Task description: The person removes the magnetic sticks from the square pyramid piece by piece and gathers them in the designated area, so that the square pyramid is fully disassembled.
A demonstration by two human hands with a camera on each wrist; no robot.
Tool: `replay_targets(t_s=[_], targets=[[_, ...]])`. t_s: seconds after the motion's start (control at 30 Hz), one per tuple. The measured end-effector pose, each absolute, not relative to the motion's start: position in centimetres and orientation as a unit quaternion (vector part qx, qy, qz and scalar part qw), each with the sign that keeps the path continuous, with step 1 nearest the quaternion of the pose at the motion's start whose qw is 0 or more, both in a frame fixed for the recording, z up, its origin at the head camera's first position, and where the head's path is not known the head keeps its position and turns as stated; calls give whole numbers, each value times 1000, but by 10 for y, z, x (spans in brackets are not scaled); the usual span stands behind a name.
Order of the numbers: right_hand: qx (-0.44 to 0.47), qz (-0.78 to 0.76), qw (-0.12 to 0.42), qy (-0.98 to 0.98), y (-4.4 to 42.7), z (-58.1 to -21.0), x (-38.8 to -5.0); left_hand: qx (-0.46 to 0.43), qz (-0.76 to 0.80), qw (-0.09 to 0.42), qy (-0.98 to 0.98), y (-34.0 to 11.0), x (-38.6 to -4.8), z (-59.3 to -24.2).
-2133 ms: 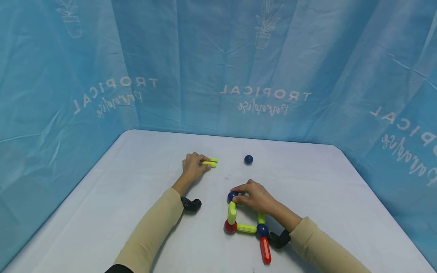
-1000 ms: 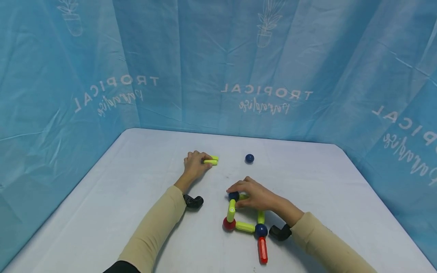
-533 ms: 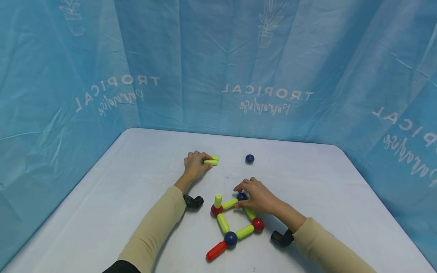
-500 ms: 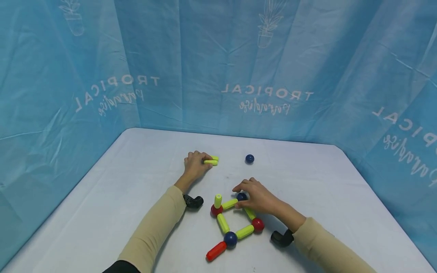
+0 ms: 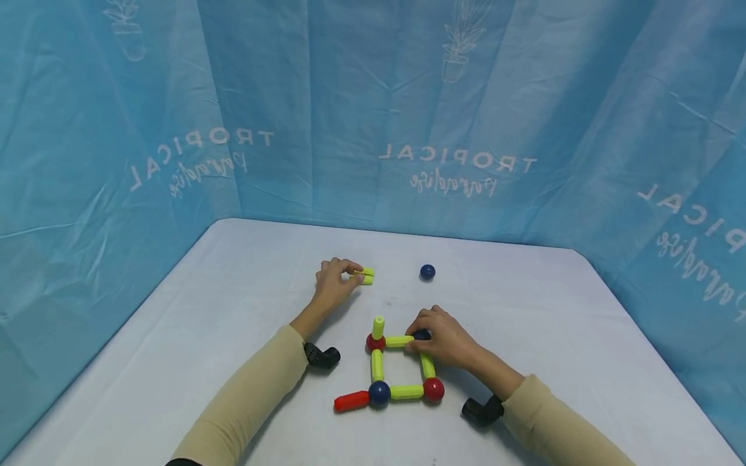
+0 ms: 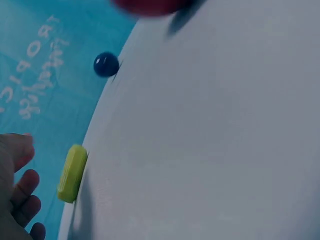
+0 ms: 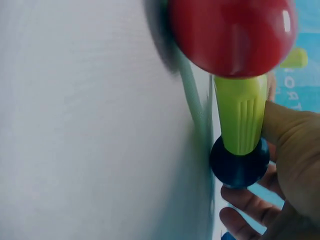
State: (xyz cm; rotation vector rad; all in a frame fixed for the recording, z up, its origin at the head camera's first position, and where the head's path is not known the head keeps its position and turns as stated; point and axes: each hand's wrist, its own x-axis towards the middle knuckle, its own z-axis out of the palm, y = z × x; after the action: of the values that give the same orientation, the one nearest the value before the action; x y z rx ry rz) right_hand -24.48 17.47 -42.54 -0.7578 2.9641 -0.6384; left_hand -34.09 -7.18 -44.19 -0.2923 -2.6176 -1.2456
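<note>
Since the earlier frame the square (image 5: 406,392) has turned on the table (image 5: 542,323): its red rod (image 5: 352,401), which slanted toward the near edge, now points almost straight left.

The right hand (image 5: 445,340) pinches the far-right blue ball (image 7: 239,171) between thumb and fingers, at a corner of the square. From that corner one side runs to the near-right red ball (image 5: 434,390), the next to the near-left blue ball (image 5: 379,393), then to the far-left red ball (image 5: 375,343), where an upright rod (image 5: 378,327) stands with its top free. Farther out, the left hand (image 5: 334,283) holds nothing: its fingers are loosely bent and spread over two loose rods (image 5: 367,272), apart from the one its wrist camera shows. Beyond lies a spare blue ball (image 5: 427,272).

Judging by this, four sides, the upright and the red rod are in place; the loose rods and spare ball are not yet joined to anything.

The right fingers hide where the far side meets its ball, so I cannot tell whether they touch. The left hand covers the left ends of the loose rods. In the left wrist view a red ball is blurred and cut off at the top; which corner it is, I cannot say.
</note>
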Motion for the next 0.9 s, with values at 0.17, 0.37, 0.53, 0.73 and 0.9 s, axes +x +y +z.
replay_targets(t_s=[0.17, 0.37, 0.53, 0.73, 0.9], targets=[[-195, -216, 4, 957, 179, -425, -243, -152, -481, 73, -860, -69, -311, -430], [-190, -226, 2, 955, 183, -424, -244, -210, -489, 8, -847, -65, -274, -419], [-192, -222, 2, 956, 185, -425, -242, -245, -455, -5, -856, -63, -256, -415], [-197, -217, 2, 956, 184, -427, -239, -244, -424, -2, -872, -55, -247, -412], [-208, -210, -7, 955, 183, -426, -237, -237, -408, 7, -881, -48, -245, -408]])
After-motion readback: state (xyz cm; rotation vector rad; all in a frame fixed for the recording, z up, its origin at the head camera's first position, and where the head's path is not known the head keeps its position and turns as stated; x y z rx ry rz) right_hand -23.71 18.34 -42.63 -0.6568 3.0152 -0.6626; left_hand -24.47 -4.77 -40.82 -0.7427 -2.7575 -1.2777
